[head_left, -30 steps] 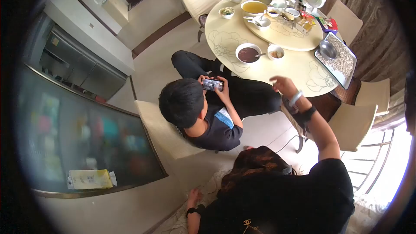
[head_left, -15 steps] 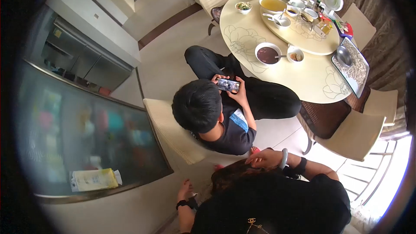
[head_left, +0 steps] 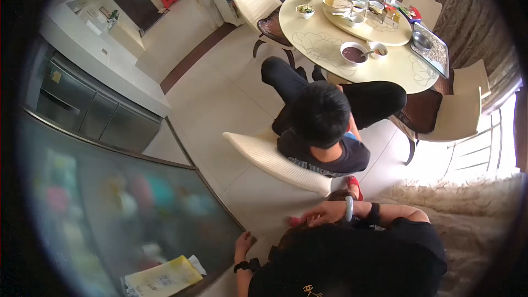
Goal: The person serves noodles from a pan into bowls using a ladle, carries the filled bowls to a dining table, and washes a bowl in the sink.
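My left hand [head_left: 243, 242] hangs at my left side beside the lower edge of the frosted glass panel [head_left: 148, 203]. Its fingers are loosely bent, with nothing seen in them. My right hand [head_left: 324, 212] is held across the front of my body, close to my black top [head_left: 352, 258]. The fingers point left and down, loosely apart, and I see no object in them. A pale bangle [head_left: 349, 209] and a dark band [head_left: 374, 213] are on the right wrist. A dark band [head_left: 242, 267] circles the left wrist.
Ahead, a seated person [head_left: 322, 115] occupies a cream chair [head_left: 275, 162]. Beyond is a round table [head_left: 313, 38] with a bowl of dark red food [head_left: 353, 53] and several dishes. A yellow packet [head_left: 165, 280] lies at lower left. Chairs and a curtain [head_left: 467, 16] are on the right.
The view has shifted, so the table sits higher and the seated person further right. The phone in that person's hands is now hidden. My right hand stays in front of my body.
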Tool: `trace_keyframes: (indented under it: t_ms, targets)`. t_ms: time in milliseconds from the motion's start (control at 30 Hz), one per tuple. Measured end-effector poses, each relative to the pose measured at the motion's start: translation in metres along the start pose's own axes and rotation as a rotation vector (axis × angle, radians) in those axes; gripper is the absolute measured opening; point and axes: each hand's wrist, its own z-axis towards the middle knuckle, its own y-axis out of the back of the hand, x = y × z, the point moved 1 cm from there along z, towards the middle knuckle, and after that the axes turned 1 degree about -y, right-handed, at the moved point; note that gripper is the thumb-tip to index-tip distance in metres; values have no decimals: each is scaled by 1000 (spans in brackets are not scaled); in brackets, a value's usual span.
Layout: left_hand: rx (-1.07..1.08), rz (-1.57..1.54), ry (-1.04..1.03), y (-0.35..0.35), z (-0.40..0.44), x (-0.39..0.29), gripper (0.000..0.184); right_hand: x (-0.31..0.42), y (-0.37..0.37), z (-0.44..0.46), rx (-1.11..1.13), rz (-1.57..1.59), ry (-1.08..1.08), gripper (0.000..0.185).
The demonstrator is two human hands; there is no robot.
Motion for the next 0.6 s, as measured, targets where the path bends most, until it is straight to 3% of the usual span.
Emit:
trace_keyframes:
  t_ms: [67, 167, 367, 467, 600]
  targets:
    - [-41, -176, 132, 16, 12, 3, 38, 16, -10, 31, 2, 2, -32, 37]
    - [23, -184, 111, 40, 34, 10, 38, 31, -16, 76, 7, -43, -22, 38]
    - [-35, 6, -154, 92, 81, 14, 39, 42, -2, 170, 18, 21, 140, 33]
    - [25, -142, -78, 137, 95, -15, 39, 64, 20, 221, 15, 130, 152, 34]
    - [-41, -58, -145, 217, 111, -40, 39, 109, 52, 289, -19, 78, 237, 34]
